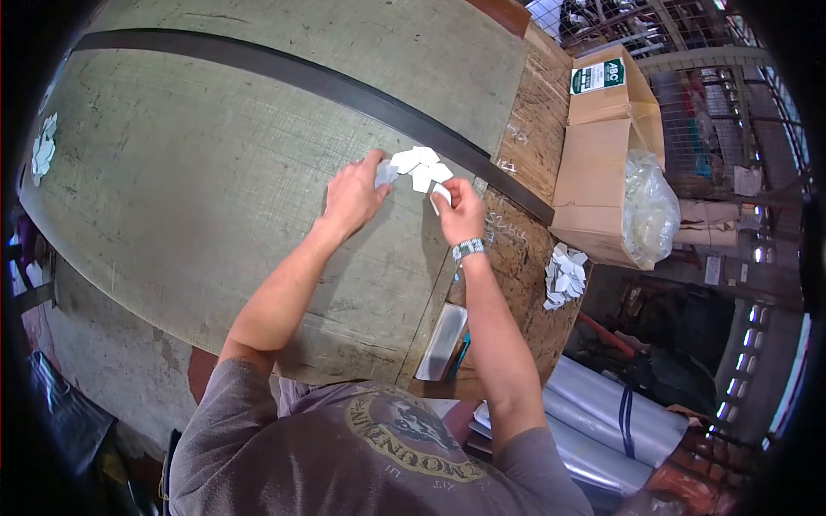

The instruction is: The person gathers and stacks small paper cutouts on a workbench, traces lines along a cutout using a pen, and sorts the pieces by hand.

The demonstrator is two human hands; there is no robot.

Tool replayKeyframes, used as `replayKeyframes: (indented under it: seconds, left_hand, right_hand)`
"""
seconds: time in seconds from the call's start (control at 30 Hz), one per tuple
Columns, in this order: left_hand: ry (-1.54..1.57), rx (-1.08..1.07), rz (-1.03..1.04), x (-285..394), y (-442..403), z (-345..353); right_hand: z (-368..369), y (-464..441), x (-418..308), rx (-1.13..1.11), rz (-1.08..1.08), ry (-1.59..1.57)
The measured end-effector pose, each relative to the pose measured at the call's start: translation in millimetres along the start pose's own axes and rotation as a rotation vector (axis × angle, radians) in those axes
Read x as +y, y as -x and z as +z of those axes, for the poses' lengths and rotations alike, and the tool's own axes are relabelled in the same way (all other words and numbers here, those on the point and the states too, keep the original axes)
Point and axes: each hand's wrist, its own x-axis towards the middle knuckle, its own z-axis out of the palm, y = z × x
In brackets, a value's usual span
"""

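Several flat white angular pieces (420, 163) lie overlapped in a small heap on the grey-green table top (249, 172). At the heap's left side, my left hand (350, 196) is closed, with a greyish-white flat piece (385, 175) between thumb and fingers. On the right, my right hand (462, 211) pinches another white piece (440, 195) by its edge, close to the heap. A beaded bracelet circles my right wrist. The exact kind of these pieces, perhaps paper or thin plastic, cannot be made out.
A long dark metal bar (284, 73) crosses the table behind the heap. More white pieces (565, 277) are piled at the right edge, others (44, 150) at far left. An open cardboard box (594, 172) with clear plastic stands right. A whitish block (442, 342) lies near my right forearm.
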Motion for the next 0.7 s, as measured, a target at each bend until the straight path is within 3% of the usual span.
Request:
replayKeyframes:
  seconds: [0.03, 0.13, 0.17, 0.47, 0.5, 0.7]
  left_hand:
    - [-0.05, 0.023, -0.007, -1, -8, -1]
    - [-0.118, -0.063, 0.037, -4, -23, 3]
    - [-0.107, -0.065, 0.018, -4, -24, 2]
    - [-0.023, 0.0, -0.024, -1, -18, 0]
    - [-0.005, -0.036, -0.055, 0, -19, -4]
    - [0.118, -0.154, -0.184, -7, -18, -34]
  right_hand:
    - [3, -11, 0, -0.015, 0.022, -0.032]
    - [13, -31, 1, 0.048, -0.167, 0.353]
    - [15, -31, 1, 0.022, -0.087, 0.348]
    - [11, -24, 5, 0.099, -0.103, 0.359]
    - [8, -24, 2, 0.038, 0.057, 0.253]
    - [18, -16, 16, 0.011, 0.117, -0.102]
